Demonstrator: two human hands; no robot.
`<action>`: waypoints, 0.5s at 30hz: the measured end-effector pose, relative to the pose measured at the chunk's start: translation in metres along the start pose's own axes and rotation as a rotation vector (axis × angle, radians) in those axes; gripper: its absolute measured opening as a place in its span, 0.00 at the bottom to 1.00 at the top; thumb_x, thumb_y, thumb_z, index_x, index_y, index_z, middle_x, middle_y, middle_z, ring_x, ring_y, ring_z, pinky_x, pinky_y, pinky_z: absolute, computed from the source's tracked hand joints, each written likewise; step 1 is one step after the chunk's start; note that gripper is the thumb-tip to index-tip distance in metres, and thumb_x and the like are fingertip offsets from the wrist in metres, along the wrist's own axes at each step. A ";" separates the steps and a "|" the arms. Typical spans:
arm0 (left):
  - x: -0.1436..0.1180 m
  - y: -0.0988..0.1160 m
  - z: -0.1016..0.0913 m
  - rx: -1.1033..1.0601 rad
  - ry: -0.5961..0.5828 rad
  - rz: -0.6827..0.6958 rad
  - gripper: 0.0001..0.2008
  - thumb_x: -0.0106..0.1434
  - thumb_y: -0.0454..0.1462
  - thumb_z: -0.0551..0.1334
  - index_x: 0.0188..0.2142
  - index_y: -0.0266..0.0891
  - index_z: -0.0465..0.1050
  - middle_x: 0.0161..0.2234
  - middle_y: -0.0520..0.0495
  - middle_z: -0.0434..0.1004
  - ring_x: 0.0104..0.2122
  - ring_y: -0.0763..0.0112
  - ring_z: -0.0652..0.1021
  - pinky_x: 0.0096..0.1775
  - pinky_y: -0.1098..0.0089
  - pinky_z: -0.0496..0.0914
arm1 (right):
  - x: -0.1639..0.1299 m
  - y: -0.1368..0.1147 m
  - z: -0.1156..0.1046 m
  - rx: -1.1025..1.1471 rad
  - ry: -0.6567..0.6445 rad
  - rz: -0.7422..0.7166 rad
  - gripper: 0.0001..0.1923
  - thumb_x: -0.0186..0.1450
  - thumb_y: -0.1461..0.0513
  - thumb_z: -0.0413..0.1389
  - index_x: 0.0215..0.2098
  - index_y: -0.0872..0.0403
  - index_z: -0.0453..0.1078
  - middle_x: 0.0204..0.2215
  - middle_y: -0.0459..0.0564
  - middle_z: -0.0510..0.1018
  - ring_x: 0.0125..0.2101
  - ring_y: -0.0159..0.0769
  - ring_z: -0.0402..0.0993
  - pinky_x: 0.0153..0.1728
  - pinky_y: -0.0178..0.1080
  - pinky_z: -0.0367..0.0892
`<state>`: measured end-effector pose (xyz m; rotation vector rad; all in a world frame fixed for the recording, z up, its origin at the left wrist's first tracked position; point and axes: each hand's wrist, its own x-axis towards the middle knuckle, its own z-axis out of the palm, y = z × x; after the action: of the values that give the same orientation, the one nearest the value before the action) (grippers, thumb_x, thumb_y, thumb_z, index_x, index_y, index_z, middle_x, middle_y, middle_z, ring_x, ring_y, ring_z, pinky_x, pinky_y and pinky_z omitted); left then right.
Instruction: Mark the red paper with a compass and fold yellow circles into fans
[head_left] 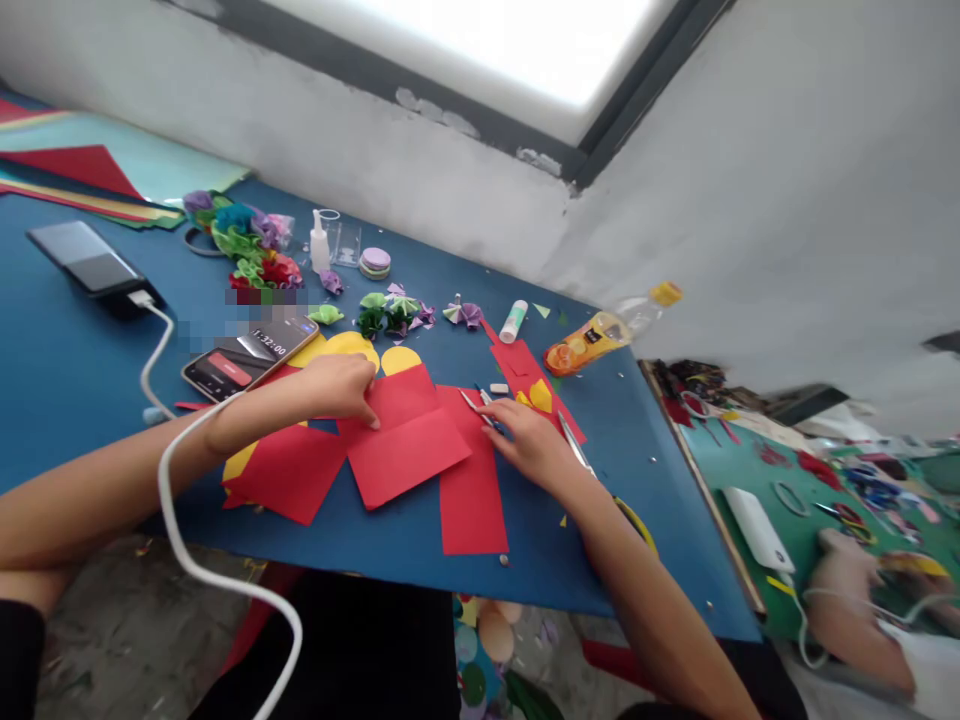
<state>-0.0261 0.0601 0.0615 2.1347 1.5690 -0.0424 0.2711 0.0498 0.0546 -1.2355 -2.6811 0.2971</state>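
Observation:
My left hand [337, 387], fingers curled and thumb down, grips the upper left part of a folded red paper [409, 455]. To its right, my right hand [529, 440] has its thumb and index finger closed around a slim pen [469, 402] with a blue part, just over a red paper strip [471, 510]. A small white eraser [499, 388] lies just beyond those fingers. Scissors [576, 445] rest beside my right forearm, partly hidden by it. Another red paper piece [296, 470] lies below my left wrist, over yellow paper.
Yellow paper circles [401, 359] and a phone [251, 358] lie near my left arm. A white cable [166, 490] crosses that forearm. Farther back are a glue stick [514, 322], a drink bottle [600, 335] and paper flowers [394, 318]. At right, another person's arm [855, 620] rests by a green table.

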 end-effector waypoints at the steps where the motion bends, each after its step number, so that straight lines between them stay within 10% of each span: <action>1: 0.001 -0.002 0.000 -0.044 -0.001 0.014 0.20 0.47 0.46 0.66 0.36 0.36 0.70 0.36 0.41 0.74 0.37 0.55 0.74 0.29 0.68 0.60 | 0.000 0.002 0.004 0.013 -0.022 -0.010 0.13 0.64 0.67 0.50 0.47 0.58 0.69 0.43 0.59 0.76 0.46 0.45 0.73 0.45 0.48 0.71; 15: 0.007 -0.015 0.005 -0.614 0.111 0.244 0.19 0.59 0.49 0.54 0.33 0.37 0.74 0.30 0.48 0.73 0.30 0.70 0.70 0.31 0.71 0.61 | 0.013 -0.013 0.030 0.198 0.061 -0.247 0.10 0.66 0.64 0.53 0.42 0.50 0.75 0.52 0.57 0.67 0.54 0.42 0.65 0.52 0.49 0.66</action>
<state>-0.0359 0.0681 0.0495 1.8267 1.1613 0.5722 0.2467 0.0483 0.0298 -0.8343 -2.6392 0.4658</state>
